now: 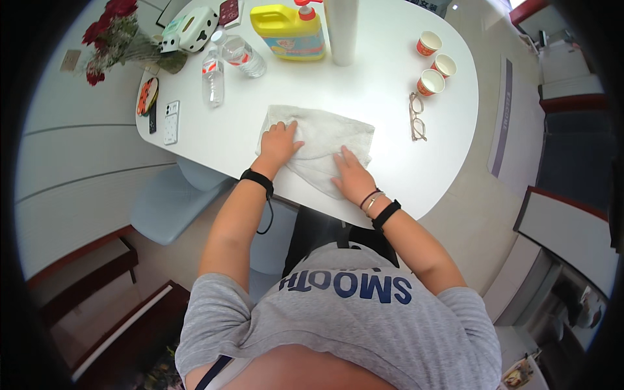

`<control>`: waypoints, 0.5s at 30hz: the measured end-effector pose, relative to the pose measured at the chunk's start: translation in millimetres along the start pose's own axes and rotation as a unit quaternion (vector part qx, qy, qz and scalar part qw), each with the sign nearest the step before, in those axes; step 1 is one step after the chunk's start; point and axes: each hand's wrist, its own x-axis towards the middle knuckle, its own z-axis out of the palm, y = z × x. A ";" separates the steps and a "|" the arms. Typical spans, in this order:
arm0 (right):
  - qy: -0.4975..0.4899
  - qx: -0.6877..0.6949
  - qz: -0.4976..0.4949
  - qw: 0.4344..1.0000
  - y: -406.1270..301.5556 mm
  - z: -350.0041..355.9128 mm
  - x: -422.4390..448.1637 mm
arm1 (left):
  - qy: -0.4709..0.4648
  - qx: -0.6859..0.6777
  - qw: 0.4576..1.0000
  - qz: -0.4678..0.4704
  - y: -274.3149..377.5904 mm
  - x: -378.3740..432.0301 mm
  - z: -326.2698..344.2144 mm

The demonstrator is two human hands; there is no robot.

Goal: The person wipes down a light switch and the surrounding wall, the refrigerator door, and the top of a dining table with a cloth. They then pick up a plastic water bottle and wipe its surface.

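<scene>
A folded off-white cloth (324, 131) lies on the white table (380, 102) near its front edge, with a loose flap hanging toward me. My left hand (279, 144) rests palm down on the cloth's left part, its thumb spread to the right. On the lower right part lies my right hand (354, 178), fingers stretched forward over the fabric and thumb apart. Neither hand grips the cloth; both press on it from above. What lies under the cloth is hidden.
Eyeglasses (417, 117) and three paper cups (431, 83) stand at the right. Behind the cloth are a yellow jug (290, 36) and a white roll (343, 34). Plastic bottles (213, 78), a phone (171, 123) and a flower vase (170, 61) sit left. A blue chair (168, 204) is beside the table.
</scene>
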 end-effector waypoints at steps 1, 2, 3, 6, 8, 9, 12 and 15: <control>0.000 -0.020 0.007 1.000 -0.7 -4.0 3.0 | 0.012 0.009 1.000 0.016 -4.2 2.4 2.0; 0.001 -0.039 0.014 0.999 -3.1 -8.4 6.8 | 0.019 0.016 0.999 0.035 -11.6 5.7 1.1; -0.001 -0.061 0.024 0.998 -1.2 -10.6 9.2 | 0.026 0.019 0.998 0.056 -16.6 10.1 -1.5; -0.006 -0.096 0.036 0.995 -0.2 -7.6 16.5 | 0.110 0.070 0.979 0.156 -34.9 20.0 -1.6; 0.018 -0.146 0.045 0.988 -3.4 -4.4 25.8 | 0.122 0.077 0.960 0.241 -60.1 29.6 1.2; 0.019 -0.140 0.054 0.988 -4.8 -3.2 28.9 | 0.093 0.058 0.954 0.280 -71.6 31.4 12.9; 0.017 -0.130 0.099 0.986 -12.9 -3.3 36.8 | 0.047 0.021 0.937 0.344 -80.2 36.5 13.0; 0.034 -0.168 0.158 0.972 -33.9 -3.8 42.1 | 0.009 -0.017 0.938 0.347 -74.5 38.8 8.3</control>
